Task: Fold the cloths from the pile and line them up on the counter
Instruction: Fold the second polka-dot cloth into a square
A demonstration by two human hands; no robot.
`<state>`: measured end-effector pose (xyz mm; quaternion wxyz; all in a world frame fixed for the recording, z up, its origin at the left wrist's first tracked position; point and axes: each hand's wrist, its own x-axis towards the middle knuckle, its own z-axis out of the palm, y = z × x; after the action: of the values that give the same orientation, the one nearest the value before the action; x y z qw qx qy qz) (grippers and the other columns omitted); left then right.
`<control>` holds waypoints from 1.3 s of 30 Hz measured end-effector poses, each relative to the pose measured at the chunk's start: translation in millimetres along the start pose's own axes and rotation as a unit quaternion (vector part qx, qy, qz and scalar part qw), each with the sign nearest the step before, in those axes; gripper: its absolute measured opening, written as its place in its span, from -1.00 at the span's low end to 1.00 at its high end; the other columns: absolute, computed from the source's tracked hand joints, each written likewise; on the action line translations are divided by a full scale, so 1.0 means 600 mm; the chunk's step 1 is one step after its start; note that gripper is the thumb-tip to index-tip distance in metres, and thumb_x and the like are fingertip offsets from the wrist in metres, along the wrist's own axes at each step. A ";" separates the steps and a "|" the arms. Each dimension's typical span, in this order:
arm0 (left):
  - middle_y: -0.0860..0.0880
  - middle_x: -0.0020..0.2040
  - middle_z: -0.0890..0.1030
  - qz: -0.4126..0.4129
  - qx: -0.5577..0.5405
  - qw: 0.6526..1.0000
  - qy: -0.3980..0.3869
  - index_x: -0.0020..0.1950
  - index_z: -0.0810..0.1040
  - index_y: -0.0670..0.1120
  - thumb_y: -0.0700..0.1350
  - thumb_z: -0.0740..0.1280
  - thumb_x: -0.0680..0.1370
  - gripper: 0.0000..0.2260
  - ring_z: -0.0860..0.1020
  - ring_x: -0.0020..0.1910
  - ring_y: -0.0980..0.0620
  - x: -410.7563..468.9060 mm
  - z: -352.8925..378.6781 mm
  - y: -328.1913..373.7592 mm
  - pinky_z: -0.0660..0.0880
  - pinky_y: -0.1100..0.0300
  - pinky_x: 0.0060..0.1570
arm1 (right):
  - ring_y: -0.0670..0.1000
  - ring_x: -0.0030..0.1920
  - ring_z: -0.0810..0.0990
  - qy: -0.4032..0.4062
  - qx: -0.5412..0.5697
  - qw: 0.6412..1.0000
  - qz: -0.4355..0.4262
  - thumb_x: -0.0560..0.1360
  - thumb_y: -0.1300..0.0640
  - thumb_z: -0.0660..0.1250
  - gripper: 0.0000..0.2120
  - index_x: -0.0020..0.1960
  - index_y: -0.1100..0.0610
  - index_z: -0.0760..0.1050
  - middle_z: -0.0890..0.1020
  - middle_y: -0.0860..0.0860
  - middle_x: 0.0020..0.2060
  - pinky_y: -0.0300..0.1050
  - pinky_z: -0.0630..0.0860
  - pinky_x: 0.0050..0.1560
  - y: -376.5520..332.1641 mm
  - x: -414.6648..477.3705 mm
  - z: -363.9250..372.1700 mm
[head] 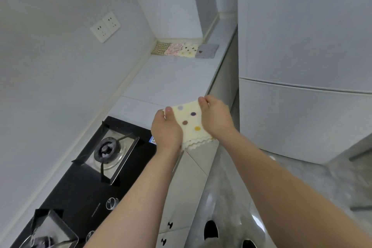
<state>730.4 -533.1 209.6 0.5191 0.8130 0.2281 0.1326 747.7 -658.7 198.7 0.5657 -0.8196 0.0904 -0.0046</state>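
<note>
A folded cream cloth with coloured dots (190,122) is held between both hands above the front edge of the counter (161,84). My left hand (166,129) grips its left side, thumb on top near the far corner. My right hand (216,117) grips its right side, thumb over the far right corner. The cloth's scalloped edges hang down below my wrists. At the far end of the counter, several folded cloths lie side by side in a row: a checked one (160,48), a pink one (174,49), a cream dotted one (189,50) and a grey one (207,51).
A black gas hob (104,159) with two burners fills the near left of the counter. A grey fridge (302,66) stands to the right. Wall sockets (105,26) sit on the left wall. Cabinet doors with knobs (170,224) are below the counter.
</note>
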 end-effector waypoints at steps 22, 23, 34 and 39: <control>0.03 -0.24 0.51 -0.160 0.010 0.987 0.025 -0.02 0.45 -0.07 0.06 0.09 0.69 -0.73 0.47 -0.29 0.03 0.490 0.245 -0.093 0.41 0.16 -0.31 | 0.01 -0.26 0.49 -0.120 -0.109 0.986 0.033 0.69 -0.07 0.05 -0.65 -0.09 0.13 0.42 0.53 0.02 -0.23 -0.11 0.40 -0.28 0.059 0.560 0.229; 0.02 -0.25 0.51 -0.178 0.017 0.983 0.034 -0.03 0.44 -0.06 0.07 0.08 0.69 -0.73 0.47 -0.29 0.02 0.512 0.256 -0.104 0.41 0.16 -0.31 | 0.03 -0.25 0.50 -0.132 -0.120 0.984 0.031 0.69 -0.08 0.05 -0.65 -0.08 0.13 0.43 0.54 0.02 -0.23 -0.09 0.42 -0.27 0.065 0.584 0.243; 0.07 -0.26 0.50 -0.316 0.038 0.939 0.132 0.00 0.40 0.00 0.12 0.05 0.69 -0.74 0.49 -0.27 -0.02 0.740 0.366 -0.151 0.35 0.16 -0.27 | 0.04 -0.31 0.50 -0.231 -0.246 0.940 -0.056 0.67 -0.13 0.03 -0.64 -0.14 0.06 0.37 0.50 0.01 -0.32 -0.09 0.35 -0.30 0.099 0.858 0.395; 0.07 0.04 0.56 -0.289 0.109 0.948 0.071 0.30 0.41 0.02 0.11 0.12 0.67 -0.72 0.55 -0.01 -0.02 0.802 0.376 -0.149 0.49 0.09 -0.06 | 0.19 -0.05 0.60 -0.148 -0.353 0.911 -0.151 0.68 -0.12 -0.03 -0.57 0.20 0.13 0.48 0.64 0.08 -0.11 -0.01 0.44 -0.14 0.088 0.938 0.419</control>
<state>1225.6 -433.2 22.5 0.4257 0.7522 0.5030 0.0085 1321.0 -530.4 6.1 0.2386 -0.9611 -0.1233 0.0639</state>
